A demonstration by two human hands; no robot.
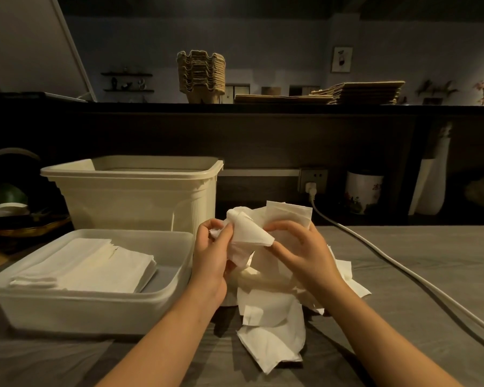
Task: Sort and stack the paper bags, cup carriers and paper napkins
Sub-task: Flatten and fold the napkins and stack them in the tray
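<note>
On the left, the shallow tray (67, 317) and tall bin (140, 202) behind it blocked the worktop (444, 261); a napkin heap (271, 311) filled the middle; rightward it lay open, crossed by a cable (386, 256), seemingly flat.

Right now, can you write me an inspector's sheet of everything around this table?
Surface: grey table, bare on the right side.
Job's things: loose napkins heaped in the middle; neat napkin stack in the shallow tray; cup carriers stacked and paper bags lying flat on the ledge behind.
Clutter: tall tub behind the tray, its inside mostly hidden.
Grips: left hand and right hand both pinch one crumpled napkin above the heap.
Cables: white cable runs from the wall socket across the table's right side.
Surroundings: dim room; white jar by the back panel.
</note>
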